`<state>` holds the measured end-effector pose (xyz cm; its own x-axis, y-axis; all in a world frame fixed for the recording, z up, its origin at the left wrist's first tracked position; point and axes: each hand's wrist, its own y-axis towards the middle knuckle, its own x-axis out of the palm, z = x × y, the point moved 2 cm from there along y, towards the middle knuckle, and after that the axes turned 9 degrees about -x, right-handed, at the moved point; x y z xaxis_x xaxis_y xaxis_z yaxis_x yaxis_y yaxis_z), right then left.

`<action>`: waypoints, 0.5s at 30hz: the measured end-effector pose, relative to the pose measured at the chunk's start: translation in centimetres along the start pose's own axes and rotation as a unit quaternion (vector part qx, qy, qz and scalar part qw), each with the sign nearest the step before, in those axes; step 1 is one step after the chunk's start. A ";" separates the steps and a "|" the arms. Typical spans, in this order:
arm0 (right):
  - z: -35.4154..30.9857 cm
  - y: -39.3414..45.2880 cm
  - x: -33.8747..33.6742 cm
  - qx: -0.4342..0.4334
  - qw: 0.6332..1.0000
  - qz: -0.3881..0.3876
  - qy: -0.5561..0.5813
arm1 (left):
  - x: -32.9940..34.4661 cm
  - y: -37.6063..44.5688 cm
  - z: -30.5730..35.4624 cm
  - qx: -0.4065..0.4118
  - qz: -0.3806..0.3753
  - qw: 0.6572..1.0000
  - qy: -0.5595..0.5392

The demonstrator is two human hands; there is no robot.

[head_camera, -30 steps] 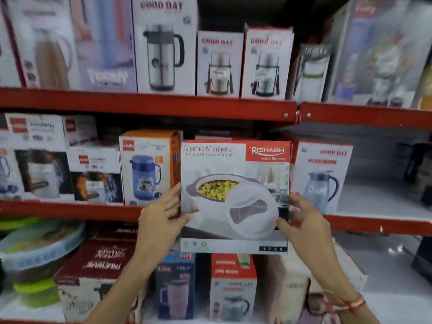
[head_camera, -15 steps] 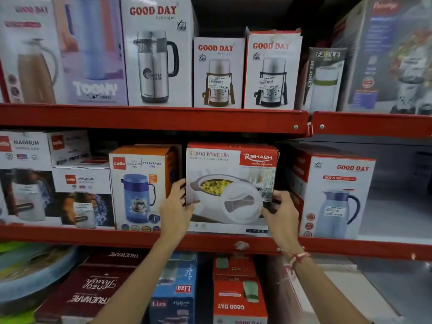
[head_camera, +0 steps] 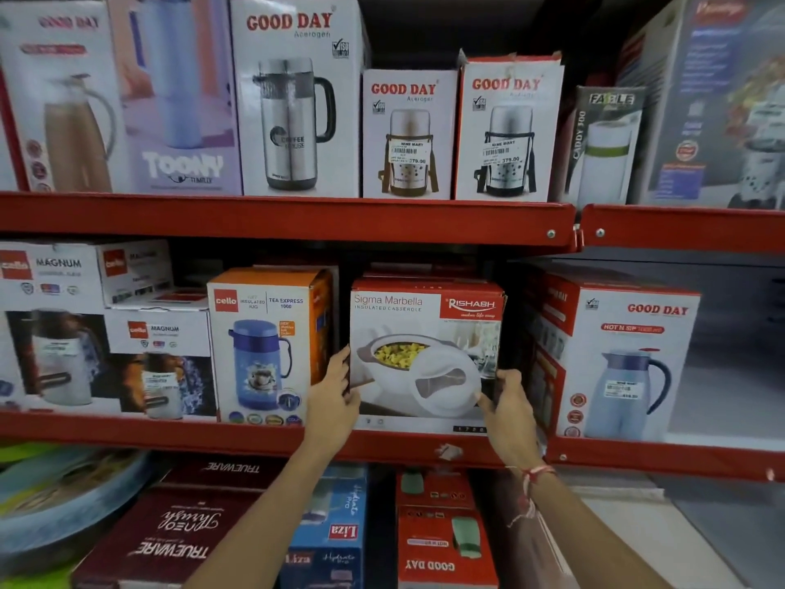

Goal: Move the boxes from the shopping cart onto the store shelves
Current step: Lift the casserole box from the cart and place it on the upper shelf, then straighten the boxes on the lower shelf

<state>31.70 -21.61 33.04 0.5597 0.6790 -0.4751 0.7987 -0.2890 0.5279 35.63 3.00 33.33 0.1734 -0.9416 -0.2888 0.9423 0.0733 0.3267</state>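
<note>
A white and red casserole box (head_camera: 424, 333) stands upright on the red middle shelf (head_camera: 255, 433), between an orange Cello jug box (head_camera: 267, 346) and a Good Day jug box (head_camera: 624, 363). My left hand (head_camera: 333, 397) grips the casserole box's lower left edge. My right hand (head_camera: 507, 408) holds its lower right corner. The box's bottom rests behind the shelf lip. The shopping cart is out of view.
The upper shelf (head_camera: 276, 216) carries flask and jug boxes. Magnum boxes (head_camera: 106, 325) are stacked at the middle left. Bare shelf space (head_camera: 739, 397) lies right of the Good Day jug box. Below, Trueware, Liza and Good Day boxes (head_camera: 441, 542) lie flat.
The casserole box went from held in front of the shelf to standing in the gap on the middle shelf, pushed further back. Both hands followed it forward.
</note>
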 end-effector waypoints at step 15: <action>-1.5 -15.2 8.1 -0.018 0.955 -0.283 0.088 | -4.1 -14.6 -9.6 -0.089 0.120 0.985 0.091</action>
<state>23.77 -10.69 22.23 -0.0068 0.8234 -0.5674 0.9526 0.1779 0.2468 23.93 8.91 21.10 0.4304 -0.8171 -0.3837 0.9003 0.3581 0.2473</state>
